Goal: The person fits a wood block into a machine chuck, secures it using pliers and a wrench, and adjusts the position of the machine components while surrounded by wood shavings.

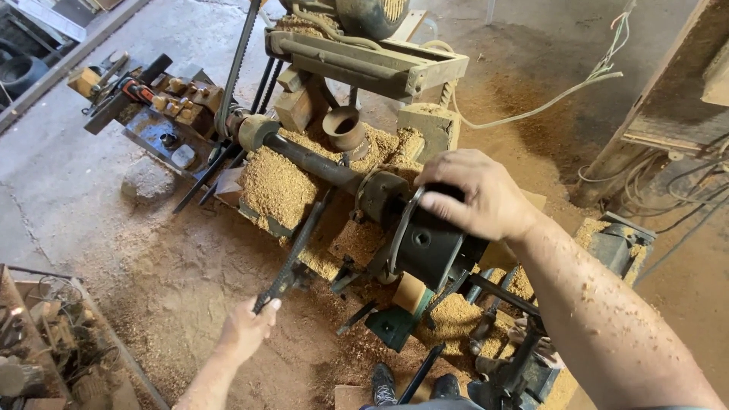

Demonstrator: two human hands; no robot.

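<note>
Seen from your head camera, your right hand (478,196) lies on top of the dark round chuck (434,241) of the lathe (334,171), fingers (448,203) curled down over its upper rim and gripping it; your forearm, speckled with sawdust, runs back to the lower right corner of the view. The chuck sits at the near end of a dark shaft (307,157), which runs up and left to a pulley (250,130) where a black belt (237,61) climbs toward the motor (368,15) on its metal frame at the top. Your left hand (247,330) is low on the left side, fingers closed around the end of a long dark lever (296,250) that slants up toward the shaft. Heaps of sawdust (277,186) cover the lathe bed under the shaft and spill onto the concrete floor (68,190). A small wooden cup (345,127) stands just behind the shaft, near a wooden block (429,125). At the far left end of the lathe lie several tools (129,91). A pale cable (547,99) trails across the floor toward the right, where more wires hang by a wooden post (653,106). Your shoes (383,383) show at the bottom edge.
</note>
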